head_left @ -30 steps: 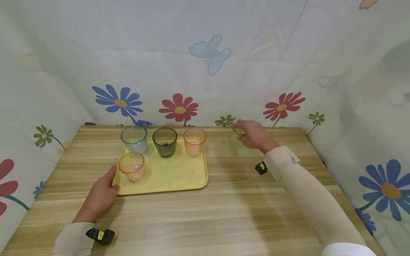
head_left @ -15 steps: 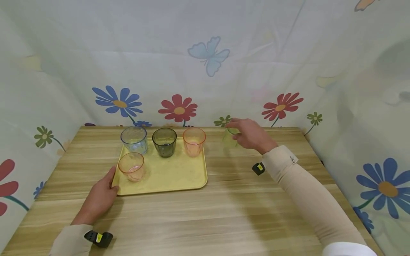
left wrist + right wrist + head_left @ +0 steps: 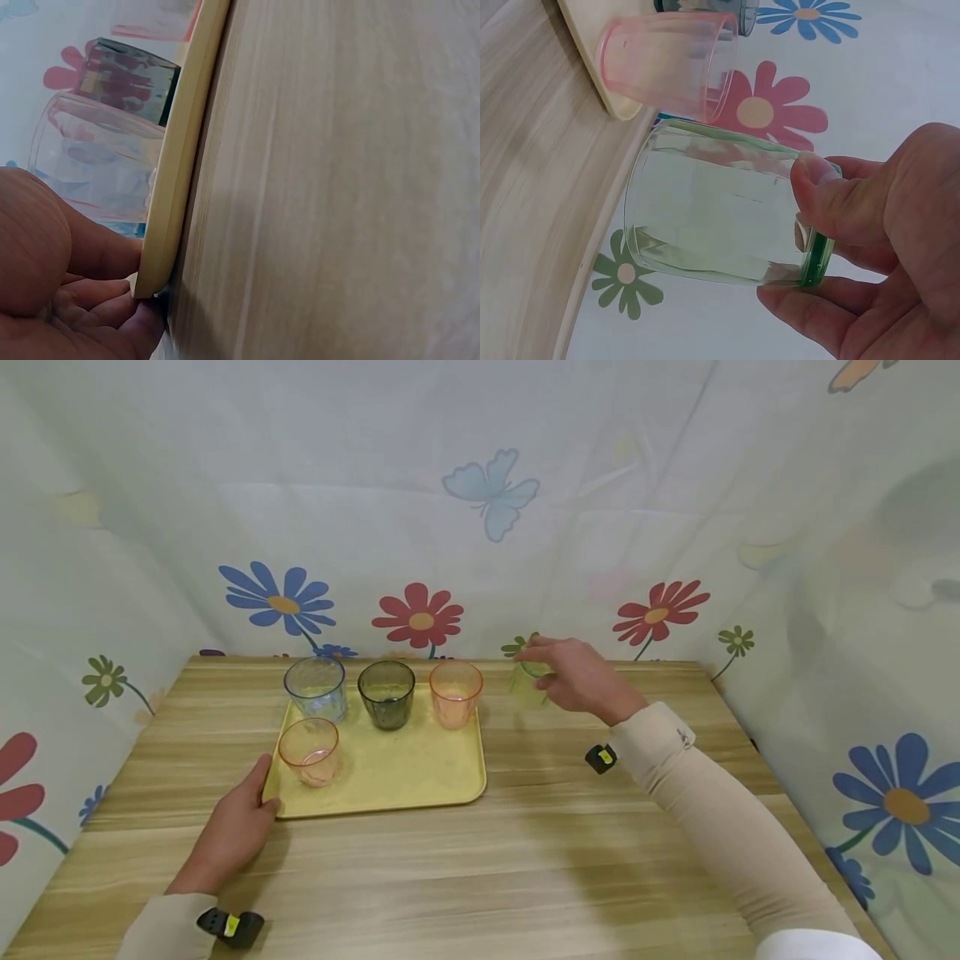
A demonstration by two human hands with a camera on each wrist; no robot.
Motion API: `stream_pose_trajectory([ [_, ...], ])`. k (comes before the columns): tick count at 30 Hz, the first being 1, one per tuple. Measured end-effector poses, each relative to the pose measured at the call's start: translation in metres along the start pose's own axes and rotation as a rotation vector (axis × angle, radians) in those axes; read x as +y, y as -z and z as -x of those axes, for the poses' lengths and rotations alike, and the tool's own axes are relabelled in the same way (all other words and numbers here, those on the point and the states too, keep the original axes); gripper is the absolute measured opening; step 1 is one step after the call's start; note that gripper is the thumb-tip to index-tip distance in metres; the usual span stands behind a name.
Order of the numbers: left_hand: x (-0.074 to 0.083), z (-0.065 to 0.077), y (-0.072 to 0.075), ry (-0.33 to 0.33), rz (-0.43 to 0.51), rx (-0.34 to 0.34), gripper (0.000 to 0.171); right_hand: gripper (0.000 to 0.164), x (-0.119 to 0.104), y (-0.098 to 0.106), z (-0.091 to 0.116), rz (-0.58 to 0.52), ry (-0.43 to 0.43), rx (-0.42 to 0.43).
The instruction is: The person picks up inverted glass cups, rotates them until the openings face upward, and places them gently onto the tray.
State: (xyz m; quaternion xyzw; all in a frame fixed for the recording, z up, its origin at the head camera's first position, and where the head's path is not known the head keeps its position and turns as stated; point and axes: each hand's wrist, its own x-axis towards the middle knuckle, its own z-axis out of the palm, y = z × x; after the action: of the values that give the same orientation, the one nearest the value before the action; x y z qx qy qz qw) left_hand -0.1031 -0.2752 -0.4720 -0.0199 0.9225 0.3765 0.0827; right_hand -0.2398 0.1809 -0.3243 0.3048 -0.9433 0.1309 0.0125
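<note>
My left hand (image 3: 234, 827) pinches the left rim of a yellow tray (image 3: 408, 768); in the left wrist view the thumb is above the tray edge (image 3: 178, 161) and fingertips are under it. To the tray's right, my right hand (image 3: 583, 678) grips a clear green cup (image 3: 712, 206) by its thick base, mouth facing down. Whether its rim touches the table cannot be told. On the tray stand a blue-rimmed cup (image 3: 315, 693), a dark grey cup (image 3: 387, 697), an orange-pink cup (image 3: 455, 697) and, front left, another orange-pink cup (image 3: 309, 756), all upright.
The wooden table (image 3: 420, 885) carries the tray towards its back left. Behind and at both sides hangs a white cloth (image 3: 360, 518) printed with flowers and a butterfly. A black wrist strap (image 3: 231, 927) sits on the left sleeve.
My right hand has moved a little left with the green cup, closer to the tray. The left hand, tray and cups on it stay where they were.
</note>
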Motion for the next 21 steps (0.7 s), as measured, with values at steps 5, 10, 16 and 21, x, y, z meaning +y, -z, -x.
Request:
stream_pose_trajectory([
  [5,-0.001,0.0,0.0,-0.001,-0.002,0.005,0.074,0.047,-0.008,0.003,-0.001,-0.015,0.012,-0.004],
  [10,0.0,0.0,0.0,0.009,-0.005,0.004,0.076,0.047,-0.015,0.004,-0.003,-0.021,0.024,-0.017],
  [16,0.001,0.001,0.0,0.007,-0.005,0.009,0.076,0.047,-0.023,0.004,-0.005,-0.024,0.042,-0.029],
  [21,0.001,0.001,0.0,0.014,-0.006,0.006,0.076,0.047,-0.03,0.004,-0.006,-0.023,0.07,-0.024],
])
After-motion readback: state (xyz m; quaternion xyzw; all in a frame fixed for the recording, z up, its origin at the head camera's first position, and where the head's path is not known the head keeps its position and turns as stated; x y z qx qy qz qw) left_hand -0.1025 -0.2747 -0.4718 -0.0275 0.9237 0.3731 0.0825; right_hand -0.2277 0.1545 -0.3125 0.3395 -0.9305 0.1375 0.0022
